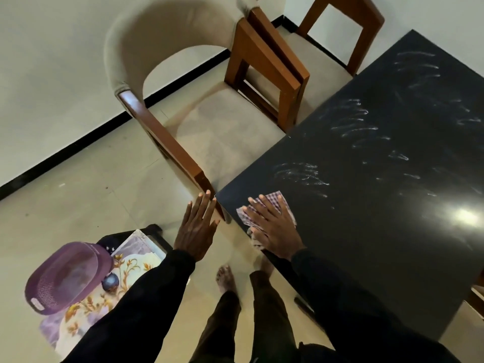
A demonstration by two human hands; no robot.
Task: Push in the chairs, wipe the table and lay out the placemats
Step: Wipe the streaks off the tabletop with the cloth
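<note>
- Right hand (272, 226): palm down, fingers straight and spread, pressing a checked cloth (284, 205) flat; nothing is grasped.
- Left hand (197, 226): released, with straight fingers close together, held over the floor just left of the right hand and holding nothing.
- Table (366, 231): the near left corner of the black top lies between the two hands. The cloth sits right at that corner, and one of its folds hangs over the near edge under the right wrist.
- Chair (222, 132): it stands ahead of the left hand, with a beige seat and curved back, its seat front meeting the table's left edge. Most of the seat stands out from under the top. The front end of its near wooden arm lies just beyond the left fingertips; contact cannot be told.
- Open room: bare tiled floor (91, 200) stretches left of the left hand; the person's bare feet (225, 279) stand below both hands, beside the table's near edge.
- Placemats (86, 318): floral printed, lying below the left forearm on a low dark stand, with a purple mesh cover (65, 279) and a dark ball (111, 282) on top.
- Surface: white smears (301, 174) streak the glossy top ahead and right of the right hand.
- Room: a second chair (348, 27) stands far ahead, against a white wall (52, 74) with black skirting.
</note>
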